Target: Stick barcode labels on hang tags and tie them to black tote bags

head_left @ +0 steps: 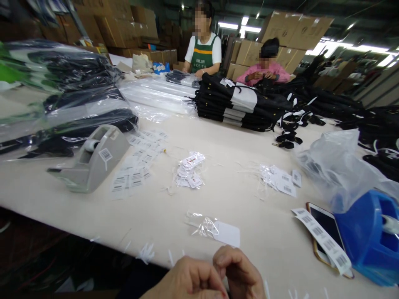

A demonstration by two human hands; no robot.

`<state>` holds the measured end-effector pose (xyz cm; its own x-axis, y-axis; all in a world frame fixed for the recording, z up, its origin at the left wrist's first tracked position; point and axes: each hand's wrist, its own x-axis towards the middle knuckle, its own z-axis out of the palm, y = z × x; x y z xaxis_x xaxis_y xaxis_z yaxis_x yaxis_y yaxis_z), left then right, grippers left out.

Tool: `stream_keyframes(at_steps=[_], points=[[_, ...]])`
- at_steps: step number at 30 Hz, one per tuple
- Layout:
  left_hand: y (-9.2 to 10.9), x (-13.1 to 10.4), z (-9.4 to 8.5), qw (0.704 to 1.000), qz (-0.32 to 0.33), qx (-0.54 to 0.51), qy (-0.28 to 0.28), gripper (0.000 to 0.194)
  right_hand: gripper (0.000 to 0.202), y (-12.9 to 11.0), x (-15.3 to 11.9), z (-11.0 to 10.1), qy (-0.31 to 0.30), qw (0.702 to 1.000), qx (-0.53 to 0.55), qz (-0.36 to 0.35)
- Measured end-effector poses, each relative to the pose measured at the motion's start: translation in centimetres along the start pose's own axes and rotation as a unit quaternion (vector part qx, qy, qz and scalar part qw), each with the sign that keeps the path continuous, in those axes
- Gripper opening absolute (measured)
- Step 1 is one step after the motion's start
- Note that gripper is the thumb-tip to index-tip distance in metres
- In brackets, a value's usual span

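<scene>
My left hand (190, 278) and my right hand (241, 272) meet at the table's near edge, fingers curled in toward each other. Whatever lies between the fingertips is hidden. Just beyond them is a white tag (229, 233) with a clear plastic piece (202, 224) at its left end. Farther up the table sits a small pile of printed tags (189, 169) with thin strings. To the right of that pile, white barcode tags (282, 181) lie fanned out.
A grey tape dispenser (99, 166) and barcode sticker sheets (134, 172) are left; a blue dispenser (368, 236) and a phone (326, 226) under a label strip (324, 241) are right. Bundled black garments (215, 104) lie behind. Two people work across the table.
</scene>
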<state>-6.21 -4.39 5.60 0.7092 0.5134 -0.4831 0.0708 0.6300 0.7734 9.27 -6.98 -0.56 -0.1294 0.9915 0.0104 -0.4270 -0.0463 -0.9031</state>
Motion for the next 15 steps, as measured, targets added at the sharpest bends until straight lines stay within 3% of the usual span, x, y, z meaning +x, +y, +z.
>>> stream_keyframes(at_steps=[3,6,9,12,15], points=[[0.3,1.3,0.7,0.998,-0.018,-0.058,-0.027,0.049,0.038,-0.2,-0.5,0.3,0.054,0.998,-0.040,-0.002],[-0.2,1.5,0.5,0.995,-0.032,-0.086,-0.039,0.053,0.037,-0.8,-0.7,0.0,0.104,0.981,-0.115,-0.113],[-0.9,1.2,0.1,0.991,-0.029,-0.118,-0.057,0.052,0.037,-1.4,-0.5,-1.1,0.123,0.932,-0.236,-0.245],[-1.7,1.1,-0.2,0.986,-0.041,-0.153,-0.048,0.050,0.043,-1.7,-0.2,-2.6,0.111,0.859,-0.347,-0.359],[-2.4,1.3,-0.2,0.981,-0.056,-0.182,-0.028,0.048,0.045,-1.7,0.1,-3.6,0.117,0.801,-0.422,-0.407]])
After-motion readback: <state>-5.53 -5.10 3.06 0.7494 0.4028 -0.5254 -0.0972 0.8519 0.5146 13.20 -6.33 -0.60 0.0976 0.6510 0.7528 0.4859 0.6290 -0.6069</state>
